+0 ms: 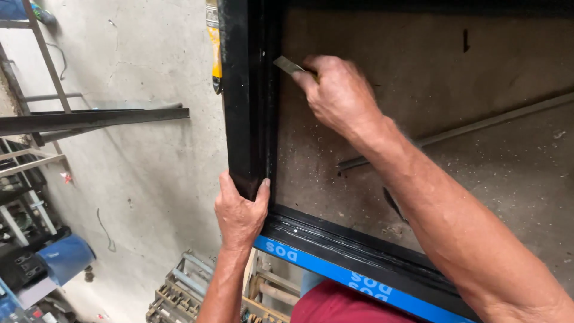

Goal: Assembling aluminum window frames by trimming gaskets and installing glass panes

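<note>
A black metal frame (245, 96) runs up the middle, with its near rail (359, 251) carrying a blue tape strip (335, 272) along the edge. My left hand (240, 214) grips the frame at its near left corner, thumb and fingers wrapped over the upright. My right hand (338, 93) is closed on a small flat metal blade (287, 64), whose tip touches the inner edge of the upright. A yellow tool (214, 45) lies behind the frame's left side, partly hidden.
Concrete floor (149, 167) lies to the left, with dark metal bars (89, 119) and a rack (24, 179) at the far left. A thin metal rod (478, 122) lies on the floor inside the frame. Several tools sit in a crate (179, 293) below.
</note>
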